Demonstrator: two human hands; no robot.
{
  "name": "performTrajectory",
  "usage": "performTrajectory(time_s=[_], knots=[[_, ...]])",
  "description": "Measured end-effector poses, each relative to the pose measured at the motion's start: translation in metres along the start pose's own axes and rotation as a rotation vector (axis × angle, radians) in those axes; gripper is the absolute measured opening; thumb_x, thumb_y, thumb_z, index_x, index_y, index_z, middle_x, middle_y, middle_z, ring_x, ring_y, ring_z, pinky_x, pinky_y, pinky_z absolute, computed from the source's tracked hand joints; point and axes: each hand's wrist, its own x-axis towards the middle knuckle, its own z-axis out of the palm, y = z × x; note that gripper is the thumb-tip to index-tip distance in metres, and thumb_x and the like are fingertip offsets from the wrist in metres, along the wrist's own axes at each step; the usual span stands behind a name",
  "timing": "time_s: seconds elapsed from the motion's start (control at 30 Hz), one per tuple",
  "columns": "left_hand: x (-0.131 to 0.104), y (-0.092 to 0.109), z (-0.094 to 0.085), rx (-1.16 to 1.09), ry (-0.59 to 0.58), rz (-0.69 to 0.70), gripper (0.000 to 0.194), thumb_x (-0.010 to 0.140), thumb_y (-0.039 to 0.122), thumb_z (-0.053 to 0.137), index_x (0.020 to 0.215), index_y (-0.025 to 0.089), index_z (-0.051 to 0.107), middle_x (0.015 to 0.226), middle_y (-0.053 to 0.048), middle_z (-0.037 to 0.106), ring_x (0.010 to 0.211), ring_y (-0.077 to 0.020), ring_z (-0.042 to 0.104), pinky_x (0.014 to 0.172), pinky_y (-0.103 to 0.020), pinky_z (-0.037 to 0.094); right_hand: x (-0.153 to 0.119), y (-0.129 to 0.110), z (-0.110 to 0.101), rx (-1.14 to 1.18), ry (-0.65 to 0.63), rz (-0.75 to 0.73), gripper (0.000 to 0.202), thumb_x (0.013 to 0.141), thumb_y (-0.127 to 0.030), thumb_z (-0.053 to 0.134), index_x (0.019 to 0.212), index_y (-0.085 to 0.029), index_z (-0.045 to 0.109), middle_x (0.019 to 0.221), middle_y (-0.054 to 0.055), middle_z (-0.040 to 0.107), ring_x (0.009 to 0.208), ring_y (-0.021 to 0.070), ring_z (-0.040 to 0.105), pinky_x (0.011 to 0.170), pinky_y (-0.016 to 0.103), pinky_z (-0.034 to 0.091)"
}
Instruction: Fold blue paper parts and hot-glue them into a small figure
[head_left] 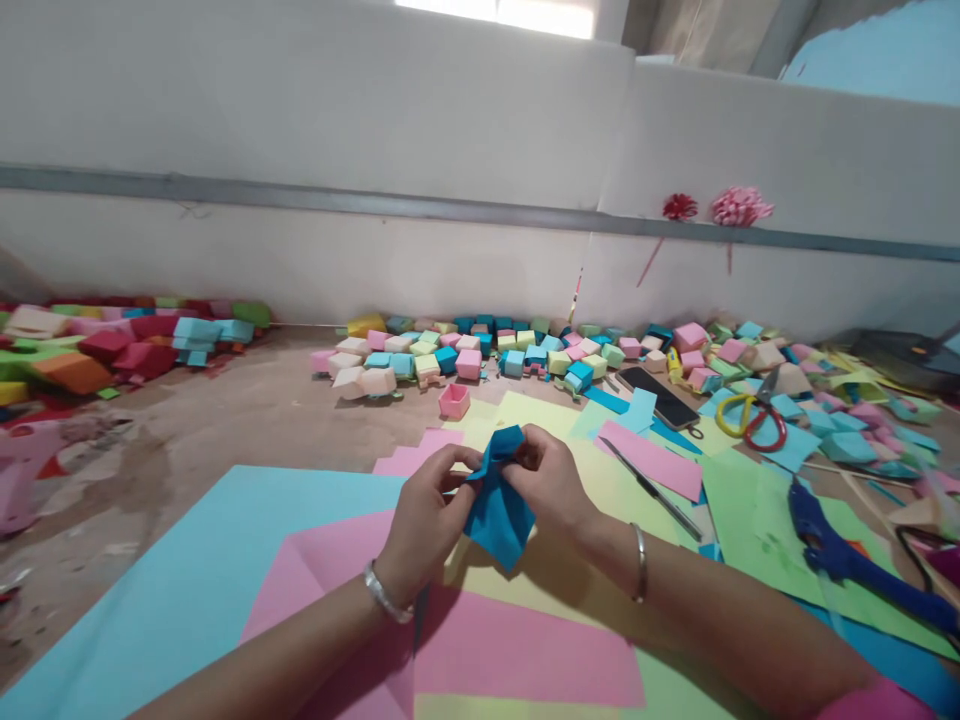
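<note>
Blue paper (pixel 501 525), partly folded with a loose corner hanging down, is held between the left hand (pixel 429 512) and the right hand (pixel 555 480), above a yellow sheet (pixel 570 585) and a pink sheet (pixel 525 645); the step looks like shaping a fold, and the next move seems to call for a steady pinch while the crease is pressed. The left thumb and fingertips close on the paper's left edge, while the right thumb and curled fingers grip its upper part, a small open pink box (pixel 454 401) standing just beyond
</note>
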Motion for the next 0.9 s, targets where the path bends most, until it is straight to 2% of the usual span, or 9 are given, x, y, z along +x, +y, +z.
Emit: performTrajectory(time_s=[0.07,0.17,0.3,0.43,0.53,0.7,0.83,0.9], knots=[[0.0,0.0,-0.001,0.091,0.009,0.089,0.012,0.081,0.014,0.053,0.09,0.02,0.056,0.101,-0.004,0.06,0.089,-0.0168,0.062,0.071,-0.027,0.052,-0.001,-0.002,0.001,-0.004,-0.008,0.01,0.009,0.065,-0.018,0.058,0.073,-0.019,0.056,0.064,-0.005,0.053,0.06,0.0113,0.049,0.055,0.023,0.04],[0.0,0.0,-0.004,0.221,0.034,0.159,0.012,0.083,0.018,0.055,0.095,0.02,0.059,0.103,-0.005,0.06,0.091,-0.0174,0.062,0.071,-0.027,0.054,-0.001,-0.004,0.0,-0.038,-0.042,-0.002,0.01,0.065,-0.018,0.06,0.074,-0.019,0.055,0.067,-0.004,0.056,0.063,0.012,0.053,0.058,0.023,0.042],[0.001,0.003,-0.007,0.276,0.03,0.188,0.014,0.085,0.025,0.057,0.098,0.02,0.062,0.104,-0.006,0.061,0.092,-0.0174,0.061,0.07,-0.026,0.054,0.0,-0.004,-0.001,-0.113,-0.126,-0.042,0.017,0.066,-0.016,0.059,0.083,-0.02,0.06,0.077,-0.002,0.064,0.071,0.0137,0.059,0.063,0.024,0.046],[0.002,0.008,-0.008,0.233,0.005,0.176,0.018,0.085,0.027,0.059,0.101,0.021,0.066,0.111,-0.007,0.06,0.102,-0.0195,0.059,0.075,-0.027,0.052,0.001,-0.004,-0.004,-0.111,-0.131,-0.068,0.013,0.072,-0.019,0.06,0.084,-0.019,0.063,0.081,0.0,0.067,0.072,0.0144,0.062,0.064,0.025,0.048],[0.002,0.012,-0.008,0.06,-0.011,0.078,0.018,0.086,0.031,0.058,0.097,0.02,0.067,0.11,-0.008,0.061,0.102,-0.0196,0.058,0.079,-0.027,0.051,0.001,-0.006,-0.005,-0.075,-0.116,-0.074,0.011,0.076,-0.022,0.061,0.085,-0.018,0.066,0.081,0.001,0.067,0.072,0.0144,0.061,0.064,0.025,0.049],[0.005,0.012,-0.006,-0.409,0.023,-0.263,0.019,0.082,0.031,0.066,0.096,0.02,0.062,0.093,-0.002,0.062,0.086,-0.0152,0.06,0.073,-0.024,0.05,-0.002,-0.01,-0.005,-0.061,-0.093,-0.121,0.011,0.076,-0.022,0.063,0.084,-0.019,0.07,0.084,0.002,0.066,0.075,0.0141,0.06,0.064,0.024,0.048],[0.007,0.01,-0.002,-0.756,-0.169,-0.452,0.024,0.084,0.034,0.065,0.099,0.015,0.063,0.09,-0.005,0.062,0.079,-0.015,0.06,0.071,-0.025,0.051,-0.003,-0.012,-0.007,-0.097,-0.039,-0.253,0.007,0.076,-0.022,0.064,0.08,-0.021,0.07,0.084,0.002,0.064,0.078,0.0145,0.058,0.065,0.024,0.046],[0.007,0.01,0.0,-0.879,-0.211,-0.487,0.023,0.086,0.033,0.062,0.099,0.014,0.064,0.088,-0.006,0.062,0.076,-0.0143,0.06,0.071,-0.027,0.052,-0.004,-0.013,-0.008,-0.127,-0.031,-0.296,0.005,0.076,-0.021,0.065,0.079,-0.021,0.069,0.084,0.001,0.064,0.079,0.0147,0.057,0.066,0.025,0.045]])
